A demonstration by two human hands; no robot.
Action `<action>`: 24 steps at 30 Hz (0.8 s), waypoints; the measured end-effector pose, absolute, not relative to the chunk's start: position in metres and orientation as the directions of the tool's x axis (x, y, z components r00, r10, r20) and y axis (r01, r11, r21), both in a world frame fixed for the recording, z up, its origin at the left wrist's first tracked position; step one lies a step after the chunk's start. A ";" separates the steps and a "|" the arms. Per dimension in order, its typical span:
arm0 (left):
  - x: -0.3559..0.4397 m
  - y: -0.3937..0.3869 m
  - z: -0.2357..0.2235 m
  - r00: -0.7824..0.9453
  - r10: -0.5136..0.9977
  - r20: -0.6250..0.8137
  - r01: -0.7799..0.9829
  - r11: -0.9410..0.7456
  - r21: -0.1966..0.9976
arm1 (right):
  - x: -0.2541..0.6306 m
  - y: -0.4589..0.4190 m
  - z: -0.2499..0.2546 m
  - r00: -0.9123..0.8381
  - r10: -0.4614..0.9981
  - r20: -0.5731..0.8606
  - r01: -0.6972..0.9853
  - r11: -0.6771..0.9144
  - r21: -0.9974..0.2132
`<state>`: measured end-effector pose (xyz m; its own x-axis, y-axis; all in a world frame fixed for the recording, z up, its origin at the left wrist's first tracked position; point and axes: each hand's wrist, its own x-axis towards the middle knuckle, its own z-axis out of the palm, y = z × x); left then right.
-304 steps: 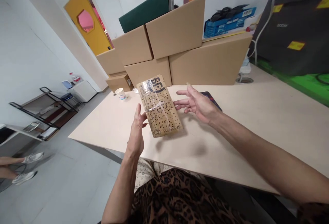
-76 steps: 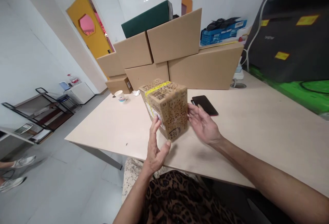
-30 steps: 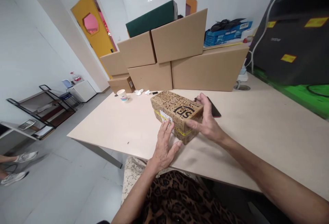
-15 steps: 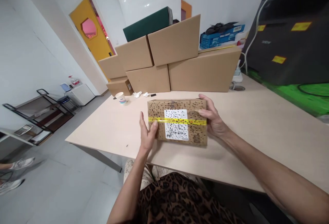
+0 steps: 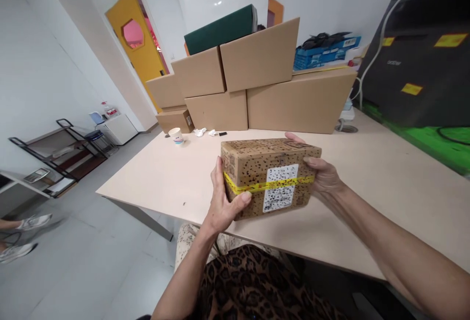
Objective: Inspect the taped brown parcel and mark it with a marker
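Between my two hands is a brown cardboard box (image 5: 253,166) covered in black specks. A band of yellow tape runs around it, crossing a white speckled label (image 5: 281,190) on the side facing me. My left hand (image 5: 225,202) grips the left end, its thumb pressed on the front face. At the right end, my right hand (image 5: 323,173) is closed on the box with the thumb in front and fingertips showing over the far top edge. The box is tilted and angled, so its top and left end are visible. Its underside is hidden.
Several larger cardboard boxes (image 5: 271,60) are stacked at the back of the table (image 5: 147,178), with a dark green box (image 5: 220,30) on top. A paper cup (image 5: 176,136) and crumpled tissues (image 5: 200,132) lie left. A large dark machine (image 5: 414,60) stands right. Someone's shoes (image 5: 35,221) show lower left.
The box has turned, so its left end and top now show, where before its labelled face was nearly square to me. Both hands have moved slightly right with it.
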<state>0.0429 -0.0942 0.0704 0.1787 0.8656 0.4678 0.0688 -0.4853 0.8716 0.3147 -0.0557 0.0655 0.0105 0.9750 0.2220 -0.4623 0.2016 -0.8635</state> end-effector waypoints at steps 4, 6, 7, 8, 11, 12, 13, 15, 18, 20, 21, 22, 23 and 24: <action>0.054 -0.106 0.087 0.190 0.883 0.429 -0.006 -0.436 0.900 | 0.319 -0.056 0.063 -0.056 0.980 0.193 -0.442 0.149 -0.885; 0.062 -0.110 0.093 0.157 0.897 0.413 -0.068 -0.407 0.911 | 0.318 -0.056 0.061 -0.071 0.977 0.199 -0.453 0.147 -0.880; 0.065 -0.110 0.095 0.136 0.903 0.407 -0.092 -0.398 0.913 | 0.318 -0.056 0.060 -0.071 0.976 0.205 -0.461 0.150 -0.875; 0.067 -0.110 0.097 0.113 0.908 0.404 -0.108 -0.393 0.913 | 0.317 -0.056 0.060 -0.067 0.976 0.208 -0.468 0.154 -0.871; 0.070 -0.108 0.101 0.110 0.919 0.379 -0.182 -0.356 0.917 | 0.317 -0.055 0.058 -0.067 0.978 0.197 -0.484 0.141 -0.864; 0.069 -0.107 0.103 0.148 0.923 0.356 -0.234 -0.317 0.919 | 0.317 -0.055 0.058 -0.076 0.980 0.185 -0.495 0.124 -0.860; 0.069 -0.106 0.105 0.198 0.923 0.330 -0.292 -0.265 0.919 | 0.316 -0.054 0.058 -0.090 0.981 0.171 -0.510 0.102 -0.854; 0.067 -0.103 0.108 0.293 0.914 0.282 -0.392 -0.154 0.907 | 0.316 -0.054 0.058 -0.126 0.982 0.142 -0.541 0.052 -0.840; 0.068 -0.100 0.112 0.313 0.916 0.249 -0.453 -0.087 0.887 | 0.315 -0.054 0.057 -0.153 0.983 0.106 -0.568 0.000 -0.823; 0.069 -0.097 0.114 0.287 0.929 0.232 -0.463 -0.078 0.883 | 0.314 -0.054 0.056 -0.149 0.986 0.070 -0.577 -0.029 -0.816; 0.070 -0.096 0.115 0.273 0.936 0.222 -0.469 -0.072 0.880 | 0.313 -0.053 0.056 -0.142 0.989 0.051 -0.580 -0.041 -0.814; 0.070 -0.095 0.115 0.262 0.942 0.210 -0.478 -0.062 0.876 | 0.313 -0.052 0.056 -0.132 0.991 0.036 -0.581 -0.049 -0.812; 0.069 -0.094 0.115 0.258 0.946 0.197 -0.491 -0.048 0.870 | 0.312 -0.052 0.056 -0.120 0.993 0.024 -0.582 -0.051 -0.811; 0.068 -0.093 0.114 0.269 0.945 0.184 -0.503 -0.025 0.864 | 0.311 -0.051 0.057 -0.105 0.994 0.012 -0.583 -0.052 -0.811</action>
